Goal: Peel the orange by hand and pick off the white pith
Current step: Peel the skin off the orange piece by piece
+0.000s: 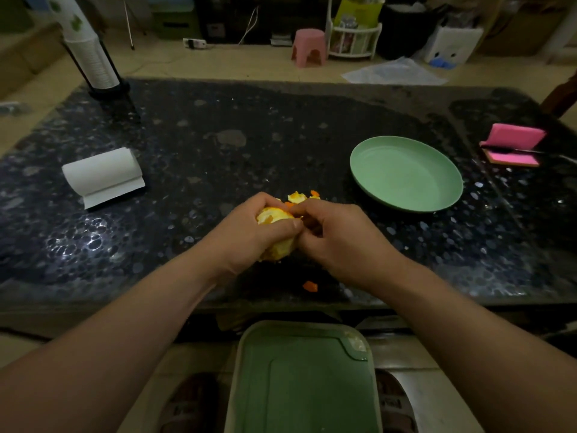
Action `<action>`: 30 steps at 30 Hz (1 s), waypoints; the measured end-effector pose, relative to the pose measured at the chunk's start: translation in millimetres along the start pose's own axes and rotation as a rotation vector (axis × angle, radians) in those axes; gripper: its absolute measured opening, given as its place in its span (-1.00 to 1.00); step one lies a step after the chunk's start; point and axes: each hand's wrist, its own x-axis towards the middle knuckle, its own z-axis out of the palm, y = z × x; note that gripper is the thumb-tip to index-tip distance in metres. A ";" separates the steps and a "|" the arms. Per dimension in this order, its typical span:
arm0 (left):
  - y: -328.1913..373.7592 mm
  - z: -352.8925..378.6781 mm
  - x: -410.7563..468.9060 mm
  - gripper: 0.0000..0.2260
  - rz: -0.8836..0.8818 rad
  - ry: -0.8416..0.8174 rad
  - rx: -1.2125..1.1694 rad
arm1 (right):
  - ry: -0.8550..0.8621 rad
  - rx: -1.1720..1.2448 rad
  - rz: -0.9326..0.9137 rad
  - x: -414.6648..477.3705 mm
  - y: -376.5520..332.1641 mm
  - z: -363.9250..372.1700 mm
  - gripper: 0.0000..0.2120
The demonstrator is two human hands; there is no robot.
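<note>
My left hand (249, 232) grips a partly peeled orange (274, 217) above the near middle of the dark stone table (193, 145). Pale yellow pith shows on its top and lower side. My right hand (340, 239) is pressed against the orange's right side, its fingers curled onto the fruit; what they pinch is hidden. Torn peel pieces (298, 196) lie on the table just beyond my hands. Another orange scrap (310, 286) lies near the table's front edge.
A green plate (406, 176) sits to the right of my hands. A paper towel roll (103, 175) lies at left, a cup stack (90, 54) at back left, pink sponges (512, 145) at far right. A green bin lid (303, 376) is below the table edge.
</note>
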 end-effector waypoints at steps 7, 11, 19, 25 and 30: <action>1.1 0.6 -2.0 -0.74 0.051 -0.012 -0.041 | 0.064 0.008 -0.026 0.5 -1.0 -0.4 -0.73; 1.2 -1.5 -3.8 -0.74 0.052 -0.038 -0.055 | 0.065 0.013 -0.034 0.3 1.0 -1.6 -0.73; 4.9 -1.9 -3.2 -0.62 -0.011 -0.011 -0.176 | 0.050 0.023 -0.034 -0.6 -3.5 -2.0 -0.82; 16.7 2.1 -7.7 -0.68 -0.221 -0.094 -0.268 | 0.131 -0.218 -0.152 -7.5 -13.0 9.2 -0.80; 12.4 -0.8 -8.1 -0.79 -0.170 -0.076 -0.260 | 0.049 -0.131 -0.074 -6.0 -18.4 4.0 -0.80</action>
